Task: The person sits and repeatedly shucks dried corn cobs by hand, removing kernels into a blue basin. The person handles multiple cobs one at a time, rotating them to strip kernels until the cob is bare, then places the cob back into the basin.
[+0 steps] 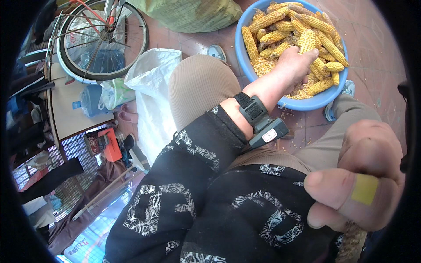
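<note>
The corn cob (308, 39) is found in the blue tub (302, 105), on top of other cobs (276, 36). It should be light, hard and bumpy, and is likely best held around its middle. It is pinched by the left hand (294, 63), with fingers and thumb closed on it. The right hand (372, 171) is curled, but whether anything is held cannot be told.

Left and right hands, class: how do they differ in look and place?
The left hand is over the blue basin, touching corn cobs; the right hand is nearer the camera. The right hand has a yellow patch; none shows on the left hand. Both are ungloved.
</note>
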A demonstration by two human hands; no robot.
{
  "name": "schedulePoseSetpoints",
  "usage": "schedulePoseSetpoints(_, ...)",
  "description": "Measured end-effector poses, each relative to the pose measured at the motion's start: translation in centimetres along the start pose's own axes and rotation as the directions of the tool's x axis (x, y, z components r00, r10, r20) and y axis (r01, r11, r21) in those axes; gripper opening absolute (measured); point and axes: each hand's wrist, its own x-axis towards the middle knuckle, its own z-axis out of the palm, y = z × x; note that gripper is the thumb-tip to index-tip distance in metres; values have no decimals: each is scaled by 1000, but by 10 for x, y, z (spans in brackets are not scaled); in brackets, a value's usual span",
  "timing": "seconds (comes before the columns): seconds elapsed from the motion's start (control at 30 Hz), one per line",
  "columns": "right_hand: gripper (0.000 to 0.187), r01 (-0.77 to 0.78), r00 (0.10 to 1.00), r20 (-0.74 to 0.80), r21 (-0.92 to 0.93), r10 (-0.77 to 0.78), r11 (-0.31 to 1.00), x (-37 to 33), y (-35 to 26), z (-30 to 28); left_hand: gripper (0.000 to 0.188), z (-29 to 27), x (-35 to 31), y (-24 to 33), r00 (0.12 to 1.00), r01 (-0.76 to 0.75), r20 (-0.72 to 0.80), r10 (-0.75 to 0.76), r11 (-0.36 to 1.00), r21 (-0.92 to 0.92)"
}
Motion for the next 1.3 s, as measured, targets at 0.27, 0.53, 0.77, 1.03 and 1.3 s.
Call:
schedulePoseSetpoints(0.27, 35, 23, 1000, 13, 34, -23, 999, 0, 1, -3, 24, 2, 3, -2, 999, -9, -33, 9, 1000, -28)
schedulePoseSetpoints(0.53, 31, 75, 995, -77, 216, -59, 974, 2, 10, 9, 24, 2, 1, -2, 1000, -10, -5, 9, 999, -31)
schedulePoseSetpoints(0.77, 34, 55, 996, 47, 367, -77, 928, 10, 12, 1, 25, 3, 2, -1, 999, -39, -20, 39, 999, -8)
schedulePoseSetpoints(1.03, 41, -164, 978, 167, 257, 124, 952, 7, -6, -14, 26, 1, 6, -8, 1000, -21, 21, 21, 1000, -10)
schedulePoseSetpoints(1.3, 41, 212, 971, 56, 228, -230, 950, 15, 19, -3, 24, 2, 1, 0, 999, -8, -38, 8, 1000, -18)
